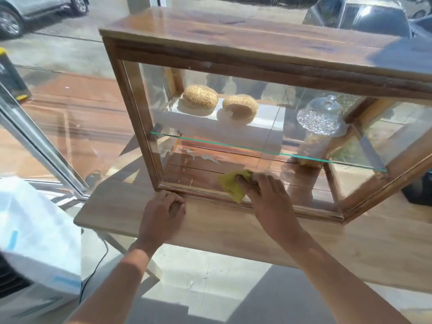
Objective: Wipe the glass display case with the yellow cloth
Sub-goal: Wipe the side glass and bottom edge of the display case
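Note:
A wood-framed glass display case (pixel 145 127) stands on a wooden table (pixel 233 228). My right hand (pixel 266 190) presses a crumpled yellow cloth (pixel 232 185) against the lower part of the front pane, close to the bottom frame. My left hand (pixel 163 211) rests with curled fingers on the table, touching the case's bottom left corner. Inside, two sesame breads (pixel 198 98) lie on a white board and a cut-glass domed dish (pixel 320 115) stands on the glass shelf (pixel 257 148).
A white appliance with blue tape (pixel 39 237) stands at the left, a black cable (pixel 98 265) hanging beside it. A metal window frame (pixel 39 146) slants at the left. A dark object (pixel 418 190) sits at the table's right edge. Parked cars show outside.

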